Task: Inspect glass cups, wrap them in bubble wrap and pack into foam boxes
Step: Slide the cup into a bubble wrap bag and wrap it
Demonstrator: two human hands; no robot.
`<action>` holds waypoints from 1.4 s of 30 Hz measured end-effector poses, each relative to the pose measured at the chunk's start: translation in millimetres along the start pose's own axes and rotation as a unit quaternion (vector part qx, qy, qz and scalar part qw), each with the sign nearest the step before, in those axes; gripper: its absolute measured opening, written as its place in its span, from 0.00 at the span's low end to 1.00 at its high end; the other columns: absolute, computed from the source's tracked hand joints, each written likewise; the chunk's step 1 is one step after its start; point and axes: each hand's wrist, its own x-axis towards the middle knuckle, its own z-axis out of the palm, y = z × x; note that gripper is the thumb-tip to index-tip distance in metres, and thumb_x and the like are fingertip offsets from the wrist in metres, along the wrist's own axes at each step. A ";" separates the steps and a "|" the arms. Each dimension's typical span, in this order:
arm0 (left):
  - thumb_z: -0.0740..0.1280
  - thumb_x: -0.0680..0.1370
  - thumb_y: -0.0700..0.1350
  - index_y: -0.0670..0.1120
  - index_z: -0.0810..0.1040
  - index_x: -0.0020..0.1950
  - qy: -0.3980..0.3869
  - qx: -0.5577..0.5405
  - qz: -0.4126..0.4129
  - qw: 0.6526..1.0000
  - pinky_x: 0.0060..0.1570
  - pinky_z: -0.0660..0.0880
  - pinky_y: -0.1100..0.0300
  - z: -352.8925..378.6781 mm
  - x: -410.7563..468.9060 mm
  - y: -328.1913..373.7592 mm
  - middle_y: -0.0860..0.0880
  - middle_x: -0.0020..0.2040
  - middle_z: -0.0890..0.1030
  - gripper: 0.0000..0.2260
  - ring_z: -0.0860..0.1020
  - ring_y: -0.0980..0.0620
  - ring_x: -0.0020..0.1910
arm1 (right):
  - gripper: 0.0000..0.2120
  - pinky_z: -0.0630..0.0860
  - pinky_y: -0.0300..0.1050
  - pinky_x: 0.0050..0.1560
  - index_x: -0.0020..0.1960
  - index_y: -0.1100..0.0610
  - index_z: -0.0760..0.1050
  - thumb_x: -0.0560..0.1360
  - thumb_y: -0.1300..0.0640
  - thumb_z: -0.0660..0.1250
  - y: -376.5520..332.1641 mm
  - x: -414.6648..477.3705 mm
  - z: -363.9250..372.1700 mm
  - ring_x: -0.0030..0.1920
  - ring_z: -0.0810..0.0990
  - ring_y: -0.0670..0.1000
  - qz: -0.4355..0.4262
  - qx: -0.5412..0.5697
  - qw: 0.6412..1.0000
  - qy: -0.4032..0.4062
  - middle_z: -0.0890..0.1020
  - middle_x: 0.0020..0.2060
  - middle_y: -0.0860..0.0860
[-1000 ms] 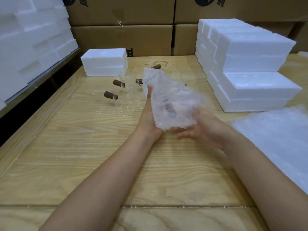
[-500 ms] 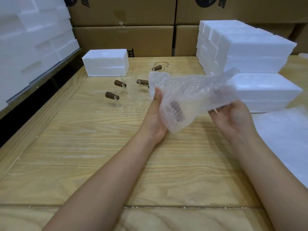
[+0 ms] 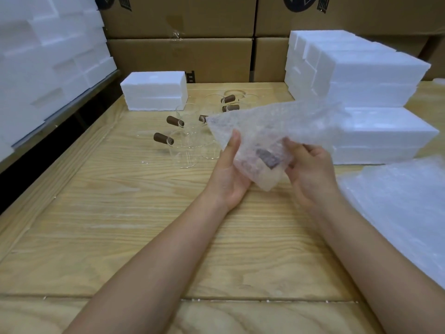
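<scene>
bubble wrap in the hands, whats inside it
Through the bubble wrap a brown handle shows, like those on the bare glass cups behind. The glass body itself is covered and cannot be made out.

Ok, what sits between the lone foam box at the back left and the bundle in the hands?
Head view: unwrapped glass cups with brown handles stand on the table between foam box and bubble-wrap bundle.

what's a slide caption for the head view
Left hand and right hand hold bubble wrap around a brown-handled glass cup over the table, bare cups and foam boxes behind.
</scene>
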 end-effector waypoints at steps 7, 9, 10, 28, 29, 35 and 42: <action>0.84 0.47 0.56 0.44 0.69 0.70 0.032 0.073 -0.065 0.995 0.49 0.77 0.48 1.1 -2.9 4.4 0.43 0.61 0.78 0.54 0.77 0.40 0.57 | 0.11 0.74 0.38 0.32 0.39 0.56 0.70 0.80 0.63 0.60 -20.7 13.2 -22.7 0.32 0.79 0.45 -0.071 -0.051 0.996 0.015 0.81 0.30 0.45; 0.83 0.46 0.58 0.45 0.69 0.71 0.028 0.108 -0.080 0.990 0.45 0.81 0.48 -1.1 -3.0 9.9 0.43 0.63 0.77 0.55 0.77 0.40 0.59 | 0.07 0.76 0.40 0.35 0.44 0.57 0.75 0.78 0.64 0.61 -22.6 15.1 -26.5 0.34 0.81 0.48 -0.094 -0.094 0.991 0.020 0.83 0.32 0.46; 0.83 0.47 0.59 0.44 0.69 0.71 0.028 0.129 -0.092 0.987 0.40 0.82 0.49 -2.8 -2.9 12.9 0.43 0.65 0.75 0.55 0.76 0.39 0.61 | 0.06 0.77 0.42 0.37 0.46 0.58 0.76 0.78 0.65 0.61 -22.4 15.4 -27.5 0.36 0.81 0.51 -0.101 -0.108 0.989 0.021 0.83 0.34 0.48; 0.68 0.78 0.45 0.48 0.82 0.40 0.060 0.333 -0.057 0.939 0.24 0.78 0.56 -5.3 1.6 5.0 0.57 0.41 0.79 0.08 0.80 0.60 0.39 | 0.07 0.75 0.41 0.32 0.35 0.51 0.76 0.64 0.48 0.70 -22.0 7.1 -20.6 0.33 0.78 0.47 -0.077 -0.223 0.971 -0.034 0.79 0.30 0.46; 0.67 0.78 0.44 0.48 0.82 0.40 0.056 0.334 -0.049 0.940 0.24 0.78 0.57 -6.0 1.7 3.8 0.58 0.40 0.79 0.08 0.80 0.62 0.38 | 0.07 0.74 0.40 0.30 0.36 0.52 0.77 0.67 0.50 0.72 -20.5 6.3 -20.4 0.31 0.78 0.47 -0.072 -0.240 0.967 -0.044 0.79 0.30 0.45; 0.69 0.76 0.39 0.50 0.82 0.37 0.039 0.337 0.016 0.941 0.22 0.77 0.58 -9.1 -0.5 -2.7 0.51 0.37 0.81 0.10 0.80 0.53 0.35 | 0.15 0.77 0.45 0.37 0.55 0.48 0.69 0.73 0.57 0.71 -8.0 9.8 -24.8 0.45 0.79 0.46 -0.010 -0.384 0.919 -0.089 0.77 0.50 0.44; 0.70 0.66 0.44 0.50 0.81 0.43 -0.020 0.361 0.115 0.925 0.43 0.77 0.64 -5.7 -3.0 -7.4 0.58 0.37 0.84 0.07 0.81 0.59 0.41 | 0.11 0.66 0.34 0.26 0.33 0.49 0.72 0.74 0.54 0.66 -3.9 13.8 -21.7 0.30 0.74 0.43 0.008 -0.506 0.852 -0.135 0.76 0.28 0.44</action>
